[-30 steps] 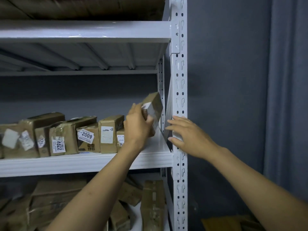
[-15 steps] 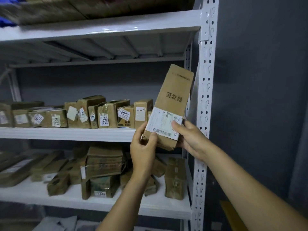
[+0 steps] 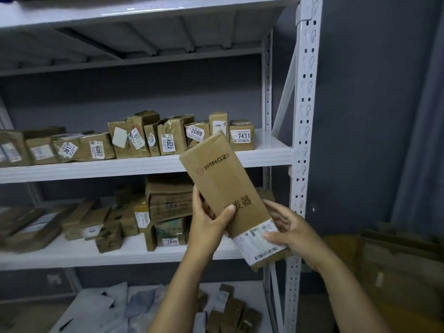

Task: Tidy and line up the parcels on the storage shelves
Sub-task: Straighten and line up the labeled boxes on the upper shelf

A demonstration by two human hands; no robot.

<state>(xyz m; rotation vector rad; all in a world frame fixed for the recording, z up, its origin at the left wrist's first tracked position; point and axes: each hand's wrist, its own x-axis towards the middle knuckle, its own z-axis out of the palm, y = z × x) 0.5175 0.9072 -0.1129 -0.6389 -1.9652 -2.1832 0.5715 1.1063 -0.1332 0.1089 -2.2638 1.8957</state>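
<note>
I hold a long brown cardboard parcel [image 3: 223, 179] with a white shipping label at its lower end, tilted in front of the white metal shelves [image 3: 144, 164]. My left hand [image 3: 209, 224] grips its left edge at mid-length. My right hand [image 3: 290, 229] holds the lower right end, thumb on the label. A row of small taped parcels [image 3: 168, 138] with numbered stickers stands along the middle shelf, ending with parcel 7431 [image 3: 241, 135]. To the right of parcel 7431 the shelf surface is bare.
The lower shelf [image 3: 96, 253] carries a loose jumble of brown boxes. White bags and small parcels lie on the bottom level [image 3: 101, 306]. A perforated upright post [image 3: 305, 116] bounds the shelves on the right. Cardboard boxes [image 3: 396, 258] sit on the floor at the right.
The long parcel came off the right end of the middle shelf and dropped lower, now tilted leftward at lower-shelf height. Both hands shifted down with it. The view pulled back and down.
</note>
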